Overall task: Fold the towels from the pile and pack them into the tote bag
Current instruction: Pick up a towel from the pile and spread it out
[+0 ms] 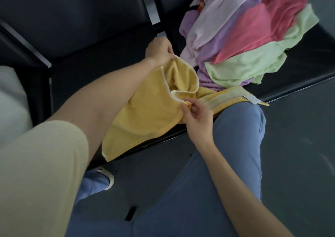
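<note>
A yellow towel point(148, 110) with a white edge lies crumpled on the front of a dark seat point(108, 61). My left hand point(159, 52) pinches its far white-edged corner. My right hand point(197, 119) pinches a near corner between thumb and fingers. One end of the towel stretches right, over my knee. Behind it sits the pile of towels point(244, 35): pale pink, purple, bright pink and light green ones, heaped loosely. No tote bag is in view.
The dark seats form a row with a metal divider point(151, 4) between backrests. My legs in blue jeans point(235, 155) and a shoe point(107, 177) stand on the grey floor point(299, 146). A white object point(10, 100) sits at the left.
</note>
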`<move>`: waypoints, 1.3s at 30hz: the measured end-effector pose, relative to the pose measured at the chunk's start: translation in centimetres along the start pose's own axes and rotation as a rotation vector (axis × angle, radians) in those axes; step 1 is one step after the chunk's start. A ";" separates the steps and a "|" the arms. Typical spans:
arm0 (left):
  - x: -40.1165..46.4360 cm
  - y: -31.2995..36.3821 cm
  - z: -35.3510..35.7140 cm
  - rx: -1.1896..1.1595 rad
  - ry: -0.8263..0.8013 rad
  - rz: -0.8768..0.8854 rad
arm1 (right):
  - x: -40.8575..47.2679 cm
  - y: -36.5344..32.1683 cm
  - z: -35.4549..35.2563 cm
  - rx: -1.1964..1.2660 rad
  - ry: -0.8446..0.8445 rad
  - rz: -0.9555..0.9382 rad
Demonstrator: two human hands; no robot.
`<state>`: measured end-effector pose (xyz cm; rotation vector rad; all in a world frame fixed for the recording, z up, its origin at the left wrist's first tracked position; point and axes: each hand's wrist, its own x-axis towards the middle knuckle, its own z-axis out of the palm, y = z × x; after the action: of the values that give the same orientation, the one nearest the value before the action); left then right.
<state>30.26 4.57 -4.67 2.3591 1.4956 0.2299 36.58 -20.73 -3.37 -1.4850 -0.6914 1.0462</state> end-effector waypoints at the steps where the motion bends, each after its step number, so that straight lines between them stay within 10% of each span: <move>1: -0.5 -0.5 -1.0 -0.015 0.058 -0.011 | -0.1 -0.2 -0.1 -0.004 0.020 -0.015; 12: -9.8 -9.6 -18.1 -0.134 0.505 -0.357 | -0.6 -10.0 2.3 -0.112 0.083 -0.449; 19: -16.7 -11.6 -28.0 -0.322 0.316 -0.588 | -1.1 -18.6 6.0 -0.090 0.034 -0.689; 29: -23.1 -9.4 -33.4 -0.932 1.239 -0.363 | -1.5 -20.5 7.9 -0.308 0.068 -0.663; 39: -23.7 -13.8 -31.6 -0.704 1.220 -0.445 | 1.7 -19.6 10.5 -0.791 0.010 -0.628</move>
<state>-1.56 -5.24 20.70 1.1950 1.8318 1.9220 30.49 -10.75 15.65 -1.7276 -1.5570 0.2670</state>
